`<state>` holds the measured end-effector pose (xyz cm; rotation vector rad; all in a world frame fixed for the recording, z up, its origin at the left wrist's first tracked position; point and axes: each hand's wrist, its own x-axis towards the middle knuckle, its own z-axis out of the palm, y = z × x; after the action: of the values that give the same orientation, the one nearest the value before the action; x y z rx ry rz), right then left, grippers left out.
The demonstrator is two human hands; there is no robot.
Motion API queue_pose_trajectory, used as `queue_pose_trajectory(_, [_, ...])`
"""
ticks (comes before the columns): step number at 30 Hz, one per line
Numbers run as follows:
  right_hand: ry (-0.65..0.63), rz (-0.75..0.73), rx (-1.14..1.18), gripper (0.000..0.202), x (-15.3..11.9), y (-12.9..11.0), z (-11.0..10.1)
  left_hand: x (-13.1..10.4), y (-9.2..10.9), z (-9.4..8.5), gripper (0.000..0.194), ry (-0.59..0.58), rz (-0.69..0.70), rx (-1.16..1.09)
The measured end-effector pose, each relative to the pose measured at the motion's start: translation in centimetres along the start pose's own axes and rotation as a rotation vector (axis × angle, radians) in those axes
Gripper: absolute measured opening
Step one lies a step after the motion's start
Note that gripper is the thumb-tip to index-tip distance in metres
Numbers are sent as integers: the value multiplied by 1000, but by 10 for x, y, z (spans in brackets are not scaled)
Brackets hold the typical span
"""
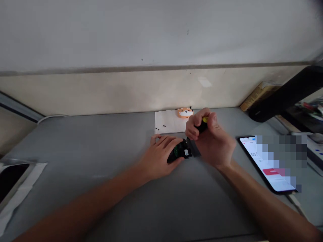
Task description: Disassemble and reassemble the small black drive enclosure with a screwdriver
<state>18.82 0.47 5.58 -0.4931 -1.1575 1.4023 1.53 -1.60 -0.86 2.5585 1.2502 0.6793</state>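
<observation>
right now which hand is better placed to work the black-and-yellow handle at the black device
Probably the right hand: it grips the black-and-yellow handle near the right end of the black device. The left hand holds the device, so it seems better suited to steadying.

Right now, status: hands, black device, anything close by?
Left hand holding black device, green circuitry showing. Right hand gripping black-and-yellow handle. White sheet with small dark pieces just beyond.

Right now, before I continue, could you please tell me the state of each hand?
Left hand: holding the small black device between thumb and fingers.
Right hand: closed around the black-and-yellow handle.
</observation>
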Motion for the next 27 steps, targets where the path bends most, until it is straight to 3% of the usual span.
queue_pose_trajectory(27, [9, 36, -3, 38, 0, -1, 3, 1, 2, -2, 39, -26, -19, -11])
